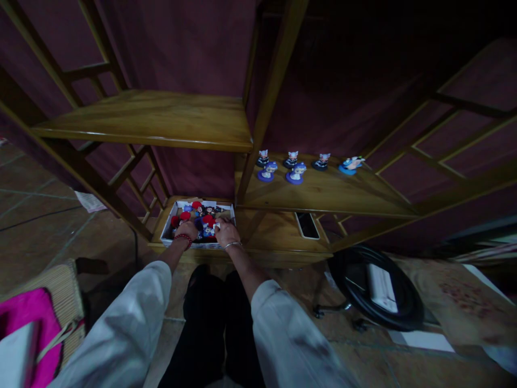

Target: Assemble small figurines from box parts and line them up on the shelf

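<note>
A shallow white box (165,233) on the low shelf holds several small figurines with red, purple and dark parts. My left hand (187,230), with a red bead bracelet at the wrist, reaches over the box's near left part. Its fingers point down among the figurines and are largely hidden, so what they hold cannot be told. My right hand (227,234), wearing a silver bangle, is over the box's right side. Its fingers are closed at a small figurine (217,226) with a white part showing by the fingertips. Beside them lies a red-and-blue figurine (208,226).
Several figurines stand on the upper right shelf (323,195), including a purple-based one (296,173) and a blue-based one (351,165). A phone (307,225) lies on the lower shelf. A round black stool (407,307) bears a white box (382,288). Wooden posts divide the shelving.
</note>
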Demonstrator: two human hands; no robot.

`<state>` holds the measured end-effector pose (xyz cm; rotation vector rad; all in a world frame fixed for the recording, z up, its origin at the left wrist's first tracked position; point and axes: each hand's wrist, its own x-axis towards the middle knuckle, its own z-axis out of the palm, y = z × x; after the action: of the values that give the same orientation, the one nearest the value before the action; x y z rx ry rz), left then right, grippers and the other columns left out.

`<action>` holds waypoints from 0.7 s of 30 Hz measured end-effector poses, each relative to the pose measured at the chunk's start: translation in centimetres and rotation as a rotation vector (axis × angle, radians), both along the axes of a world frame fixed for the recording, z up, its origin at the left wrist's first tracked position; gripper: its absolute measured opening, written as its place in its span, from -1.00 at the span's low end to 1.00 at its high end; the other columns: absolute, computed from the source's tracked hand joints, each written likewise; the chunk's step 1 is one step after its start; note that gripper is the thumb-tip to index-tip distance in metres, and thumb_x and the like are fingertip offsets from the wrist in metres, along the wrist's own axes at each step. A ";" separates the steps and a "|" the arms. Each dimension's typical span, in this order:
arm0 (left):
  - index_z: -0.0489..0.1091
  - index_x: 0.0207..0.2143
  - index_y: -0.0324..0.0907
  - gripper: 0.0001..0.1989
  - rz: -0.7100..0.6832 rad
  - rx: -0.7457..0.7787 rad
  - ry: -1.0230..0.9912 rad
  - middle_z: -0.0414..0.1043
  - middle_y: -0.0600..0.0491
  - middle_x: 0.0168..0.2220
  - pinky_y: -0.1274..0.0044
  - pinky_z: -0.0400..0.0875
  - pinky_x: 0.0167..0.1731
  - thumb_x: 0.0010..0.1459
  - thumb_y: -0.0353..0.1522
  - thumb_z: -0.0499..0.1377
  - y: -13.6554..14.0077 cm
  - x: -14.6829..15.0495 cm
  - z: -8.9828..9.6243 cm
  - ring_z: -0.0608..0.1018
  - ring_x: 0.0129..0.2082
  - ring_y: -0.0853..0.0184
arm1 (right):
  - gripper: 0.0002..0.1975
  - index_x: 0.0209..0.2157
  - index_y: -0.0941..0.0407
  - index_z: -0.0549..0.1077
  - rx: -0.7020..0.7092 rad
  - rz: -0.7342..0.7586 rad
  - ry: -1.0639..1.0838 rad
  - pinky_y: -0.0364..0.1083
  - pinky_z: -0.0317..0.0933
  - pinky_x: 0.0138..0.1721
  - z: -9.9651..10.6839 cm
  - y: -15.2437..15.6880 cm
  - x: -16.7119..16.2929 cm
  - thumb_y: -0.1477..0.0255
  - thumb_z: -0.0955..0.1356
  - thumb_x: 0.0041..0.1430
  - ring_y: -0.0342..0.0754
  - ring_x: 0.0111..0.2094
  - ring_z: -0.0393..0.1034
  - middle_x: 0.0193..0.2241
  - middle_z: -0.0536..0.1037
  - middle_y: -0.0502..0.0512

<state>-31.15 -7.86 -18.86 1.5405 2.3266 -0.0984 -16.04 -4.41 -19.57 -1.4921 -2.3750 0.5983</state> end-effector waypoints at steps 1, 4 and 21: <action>0.29 -0.09 -0.25 -0.66 -0.015 -0.010 -0.002 0.41 -0.16 -0.13 0.52 0.30 -0.18 0.09 -0.42 -0.09 0.2 0.1 -0.1 0.44 -0.11 0.27 | -0.76 -0.18 0.07 0.36 -0.006 0.001 -0.002 -0.18 0.12 -0.17 0.0 0.0 0.0 0.46 0.22 0.09 -0.09 -0.17 0.30 -0.15 0.41 0.10; 0.22 -0.03 -0.25 -0.62 -0.035 -0.038 -0.009 0.39 -0.18 -0.11 0.45 0.30 -0.18 0.08 -0.44 -0.10 0.7 0.2 -0.5 0.43 -0.10 0.23 | -0.77 -0.18 0.06 0.36 -0.018 0.000 -0.012 -0.18 0.12 -0.16 0.1 -0.1 0.0 0.47 0.22 0.09 -0.10 -0.15 0.30 -0.15 0.42 0.09; 0.15 0.02 -0.24 -0.57 -0.104 -0.073 -0.056 0.34 -0.21 -0.06 0.30 0.29 -0.17 0.07 -0.32 -0.05 2.2 -0.4 -1.4 0.40 -0.08 0.07 | -0.74 -0.15 0.06 0.35 -0.042 -0.012 -0.059 -0.18 0.14 -0.16 0.3 -0.1 -0.1 0.43 0.21 0.10 -0.10 -0.16 0.31 -0.14 0.41 0.08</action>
<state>-31.58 -5.67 -20.31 1.6069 2.1753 -0.1613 -16.14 -4.52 -19.26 -1.5617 -2.4096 0.6123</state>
